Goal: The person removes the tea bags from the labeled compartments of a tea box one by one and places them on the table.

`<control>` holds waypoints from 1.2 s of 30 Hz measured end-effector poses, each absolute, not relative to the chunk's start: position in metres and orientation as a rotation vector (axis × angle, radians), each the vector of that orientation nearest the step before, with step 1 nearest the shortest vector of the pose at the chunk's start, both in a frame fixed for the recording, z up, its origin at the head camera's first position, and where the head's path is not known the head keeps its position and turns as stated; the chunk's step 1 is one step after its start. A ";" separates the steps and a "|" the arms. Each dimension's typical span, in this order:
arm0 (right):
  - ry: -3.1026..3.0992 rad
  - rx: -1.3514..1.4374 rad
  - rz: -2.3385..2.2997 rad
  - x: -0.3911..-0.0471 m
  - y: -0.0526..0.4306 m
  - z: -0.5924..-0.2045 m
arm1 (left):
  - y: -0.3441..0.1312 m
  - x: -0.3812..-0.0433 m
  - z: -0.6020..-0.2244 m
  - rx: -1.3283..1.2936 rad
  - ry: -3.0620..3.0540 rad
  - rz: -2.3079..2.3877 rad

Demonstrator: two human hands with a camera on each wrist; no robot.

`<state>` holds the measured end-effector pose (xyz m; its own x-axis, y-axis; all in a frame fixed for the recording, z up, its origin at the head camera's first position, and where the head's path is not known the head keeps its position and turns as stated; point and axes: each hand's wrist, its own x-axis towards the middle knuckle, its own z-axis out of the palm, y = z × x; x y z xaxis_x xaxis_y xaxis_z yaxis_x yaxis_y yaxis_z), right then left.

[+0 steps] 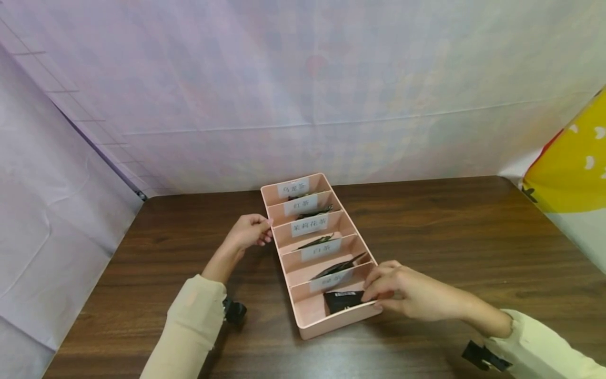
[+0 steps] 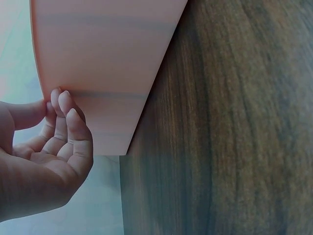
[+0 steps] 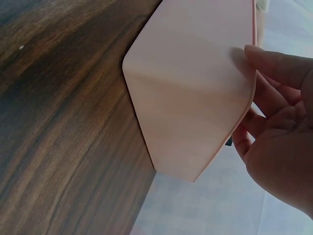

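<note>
A long pink divided box (image 1: 341, 322) lies at a slant on the table, its compartments marked with white labels for kinds of tea. My left hand (image 1: 249, 230) pinches the box's left rim near the middle, with thumb on top and curled fingers against the outer wall in the left wrist view. At the near right corner, my right hand (image 1: 408, 292) grips the rim, thumb outside and fingers inside. A black tea packet (image 1: 342, 301) lies in the nearest compartment beside those fingers; whether they touch it I cannot tell. Dark packets (image 1: 338, 267) lean in the compartments behind.
The brown wooden table (image 1: 450, 226) extends to both sides of the box. Behind it hangs a pale patterned cloth (image 1: 312, 105), close to the box's far end. A yellow cloth (image 1: 568, 168) hangs at the right.
</note>
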<state>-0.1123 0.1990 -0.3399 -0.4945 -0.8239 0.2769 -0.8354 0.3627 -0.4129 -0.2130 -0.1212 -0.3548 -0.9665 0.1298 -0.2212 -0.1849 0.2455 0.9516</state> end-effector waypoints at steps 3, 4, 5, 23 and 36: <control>-2.568 1.563 0.827 -0.112 0.199 -0.340 | -0.121 -0.213 -0.355 -0.052 2.260 1.790; -2.565 1.561 0.834 -0.112 0.199 -0.340 | -0.121 -0.213 -0.355 -0.052 2.258 1.790; -2.561 1.562 0.841 -0.113 0.199 -0.340 | -0.121 -0.213 -0.355 -0.051 2.257 1.791; -2.461 1.607 1.160 -0.119 0.199 -0.335 | -0.121 -0.213 -0.354 -0.053 2.263 1.770; -2.415 1.510 1.172 -0.122 0.200 -0.316 | -0.121 -0.213 -0.355 -0.042 2.257 1.774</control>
<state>-0.1221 0.2004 -0.3162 -0.5178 -0.7449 0.4207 -0.7916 0.2306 -0.5659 -0.2133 -0.1212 -0.3546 -0.9633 0.1425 -0.2274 -0.1873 0.2497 0.9500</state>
